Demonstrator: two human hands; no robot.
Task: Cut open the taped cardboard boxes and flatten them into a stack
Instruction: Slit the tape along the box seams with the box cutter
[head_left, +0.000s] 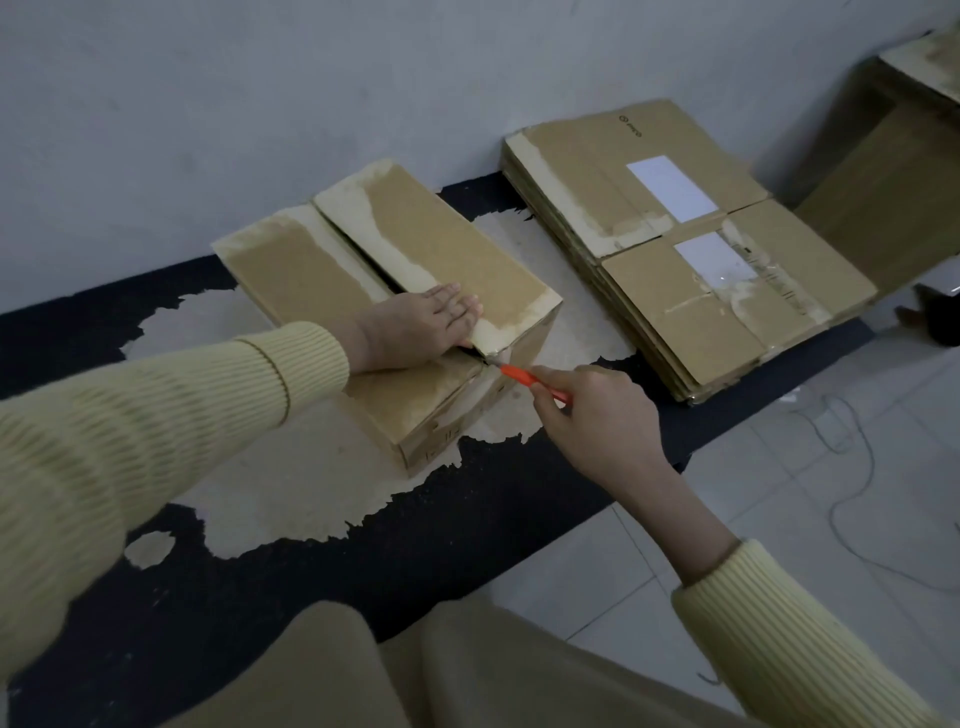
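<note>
While the person's knees fill the near edge of the view, two arms in ribbed yellow sleeves reach out over a black mat (467, 525) worn through in pale patches. Nearest, the right hand (597, 415) is closed around an orange box cutter (530, 380), whose tip meets the near end of the centre seam of a cardboard box (415, 291). Just beyond it, the left hand (415, 327) lies flat with fingers together, pressing down on the box top at that same end of the seam. That box sits on the mat, its two top flaps slightly parted along a dark gap, with torn pale strips where tape ran. Farther right, near the wall (260, 104), a stack of flattened boxes (675, 249) rests on the mat, white labels on its top sheet. Beyond that stack, at the far right, more cardboard (893, 171) stands partly cut off by the frame edge.
</note>
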